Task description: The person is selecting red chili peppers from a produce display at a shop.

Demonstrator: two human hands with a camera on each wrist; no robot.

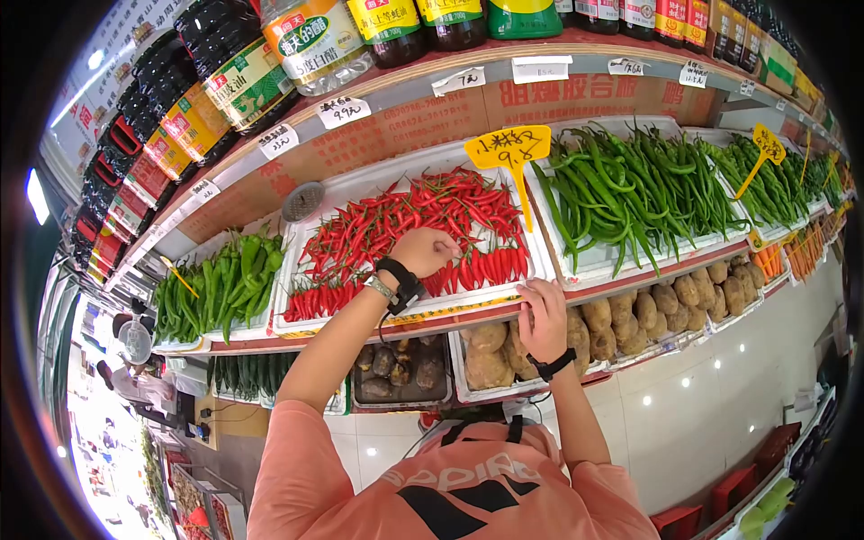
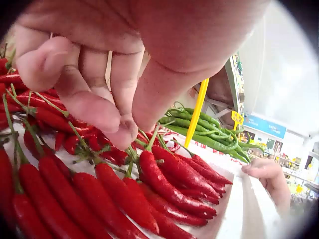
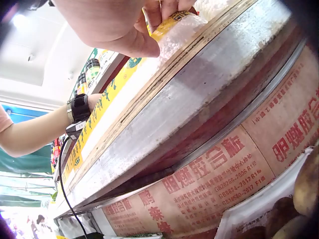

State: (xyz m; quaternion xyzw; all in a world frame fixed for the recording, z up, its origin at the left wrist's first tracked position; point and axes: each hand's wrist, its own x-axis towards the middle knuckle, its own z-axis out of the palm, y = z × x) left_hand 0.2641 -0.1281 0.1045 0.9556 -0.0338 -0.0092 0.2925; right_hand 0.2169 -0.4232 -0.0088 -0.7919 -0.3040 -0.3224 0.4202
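Observation:
Red chilies [image 1: 409, 216] fill a white foam tray [image 1: 290, 261], with a neat row along its front. Over that row is my left hand [image 1: 423, 251]. Close up, the left hand [image 2: 99, 64] has curled fingers, and thumb and fingertips meet at the green stems of the front chilies [image 2: 174, 184], seeming to pinch one; the exact contact is partly hidden. My right hand [image 1: 543, 317] is at the tray's front right corner. In the right wrist view, the right hand [image 3: 119, 25] grips the foam edge [image 3: 182, 37], thumb outside and fingers over the top.
Green peppers lie in trays left [image 1: 236, 279] and right [image 1: 630, 193]. A yellow price sign [image 1: 508, 148] stands at the chili tray's back right. Potatoes [image 1: 684, 292] sit below the shelf edge. Bottles [image 1: 315, 45] line the upper shelf. A round metal item [image 1: 303, 202] is at the tray's back left.

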